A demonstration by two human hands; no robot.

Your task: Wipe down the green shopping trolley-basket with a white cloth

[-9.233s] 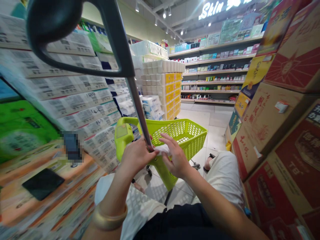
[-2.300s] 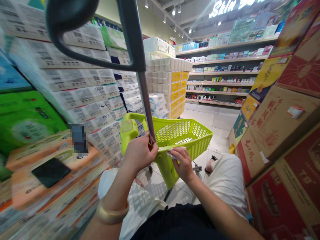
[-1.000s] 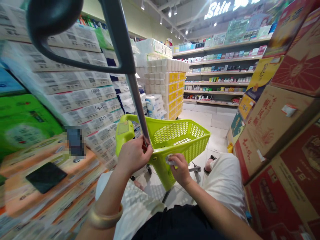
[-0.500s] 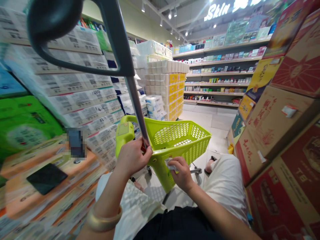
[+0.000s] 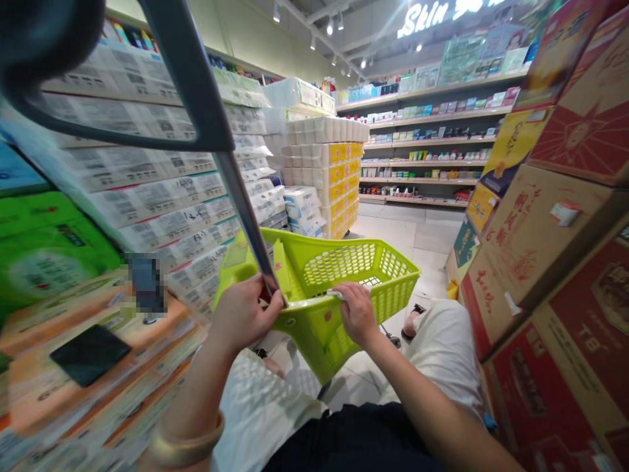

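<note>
The left hand (image 5: 243, 313) grips the pole (image 5: 244, 219) while the right hand (image 5: 357, 311) pinches a white cloth (image 5: 336, 294) at the basket rim (image 5: 305, 305), wiping seemingly partway, the remainder unclear.

The basket (image 5: 314, 334) looks like smooth, glossy plastic, the pole (image 5: 249, 223) shiny metal, the handle (image 5: 184, 78) matt plastic.

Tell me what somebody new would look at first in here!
Probably the lime-green basket in the middle, where the left hand holds the metal pole and the right hand pinches something white at the near rim. Next, maybe the big dark handle at the upper left, or the glowing "Skin" sign at the top right.
</note>
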